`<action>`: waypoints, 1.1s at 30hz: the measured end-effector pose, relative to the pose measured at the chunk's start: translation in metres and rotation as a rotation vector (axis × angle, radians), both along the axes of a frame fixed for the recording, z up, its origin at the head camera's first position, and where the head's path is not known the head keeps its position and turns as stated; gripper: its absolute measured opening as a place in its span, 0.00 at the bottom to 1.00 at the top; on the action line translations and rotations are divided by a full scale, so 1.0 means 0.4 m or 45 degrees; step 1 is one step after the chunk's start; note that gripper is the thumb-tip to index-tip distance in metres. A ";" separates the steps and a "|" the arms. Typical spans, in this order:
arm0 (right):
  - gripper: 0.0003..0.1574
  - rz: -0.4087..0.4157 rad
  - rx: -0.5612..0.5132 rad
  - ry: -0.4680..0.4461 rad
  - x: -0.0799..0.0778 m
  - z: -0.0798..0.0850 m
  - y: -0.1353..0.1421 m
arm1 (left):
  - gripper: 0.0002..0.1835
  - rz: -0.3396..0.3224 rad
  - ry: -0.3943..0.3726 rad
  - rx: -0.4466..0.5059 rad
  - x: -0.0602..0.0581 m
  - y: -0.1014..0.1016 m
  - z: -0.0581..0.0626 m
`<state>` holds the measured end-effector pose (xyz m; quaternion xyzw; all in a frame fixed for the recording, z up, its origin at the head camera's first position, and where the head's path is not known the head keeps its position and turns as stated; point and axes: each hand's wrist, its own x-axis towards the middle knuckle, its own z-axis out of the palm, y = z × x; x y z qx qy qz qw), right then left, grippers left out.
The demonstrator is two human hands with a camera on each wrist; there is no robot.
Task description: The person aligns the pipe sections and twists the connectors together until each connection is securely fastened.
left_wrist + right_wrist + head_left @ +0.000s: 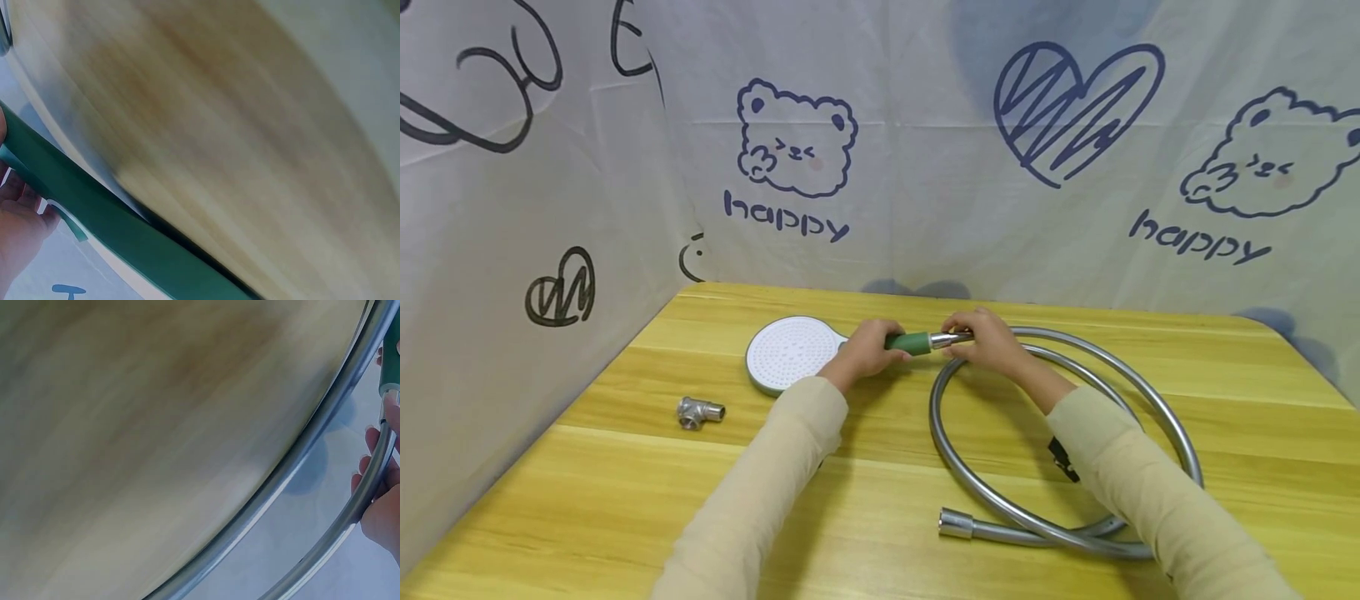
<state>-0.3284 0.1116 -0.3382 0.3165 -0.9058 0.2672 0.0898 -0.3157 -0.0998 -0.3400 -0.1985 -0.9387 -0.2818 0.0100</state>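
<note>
A round white-faced shower head point(793, 352) with a green handle point(912, 342) is near the back of the table. Around that handle the fingers of my left hand point(868, 348) are curled, seen also at the left edge of the left wrist view. My right hand point(992, 340) pinches the end of a grey shower hose point(1150, 400) by its silver connector point(942, 340), which meets the end of the handle. How far the two parts are joined cannot be told. The hose loops round on the table, its other silver end point(956, 523) lying toward the front.
A small metal tee valve point(700, 412) lies on the wooden table point(625, 492) at the left. White cloth walls point(925, 208) with drawings stand behind and at the sides. A black object point(1063, 460) shows beside the right sleeve.
</note>
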 end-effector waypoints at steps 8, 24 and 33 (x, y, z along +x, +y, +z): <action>0.13 -0.007 0.007 0.024 0.004 0.001 -0.004 | 0.18 0.008 -0.019 0.001 -0.001 0.000 -0.002; 0.12 -0.005 0.136 0.162 0.003 -0.003 -0.015 | 0.19 0.010 -0.029 0.015 0.001 -0.003 -0.005; 0.15 -0.060 0.228 0.148 0.007 0.003 -0.027 | 0.20 0.010 -0.022 0.015 0.001 -0.004 -0.005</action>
